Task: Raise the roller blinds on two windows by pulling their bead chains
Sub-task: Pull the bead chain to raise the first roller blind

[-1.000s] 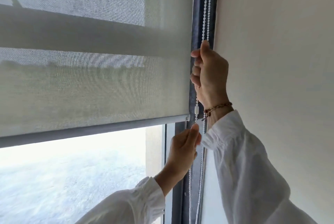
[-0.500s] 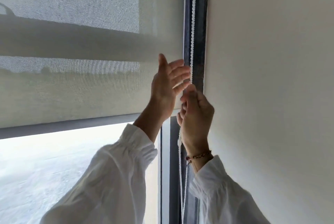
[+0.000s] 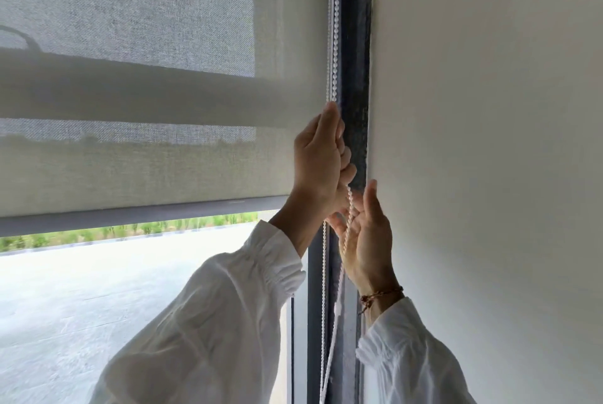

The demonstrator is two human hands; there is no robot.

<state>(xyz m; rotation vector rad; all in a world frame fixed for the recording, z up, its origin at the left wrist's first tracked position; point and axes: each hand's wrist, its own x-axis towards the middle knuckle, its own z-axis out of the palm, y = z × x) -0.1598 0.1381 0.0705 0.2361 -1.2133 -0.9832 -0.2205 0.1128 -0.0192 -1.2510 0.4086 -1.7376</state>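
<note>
— Head view: where's the bead chain (image 3: 333, 44)?
— Along the window frame (image 3: 354, 77), beside the blind (image 3: 146, 168). Left hand (image 3: 321, 158) is fisted round it up high, likely to haul down — right hand (image 3: 367, 234) below, spread, gripping nothing.

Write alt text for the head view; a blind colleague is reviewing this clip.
A person's left hand grips a white bead chain beside a half-raised roller blind, while the open right hand rests against the chain just below. White sleeves cover both arms.
</note>
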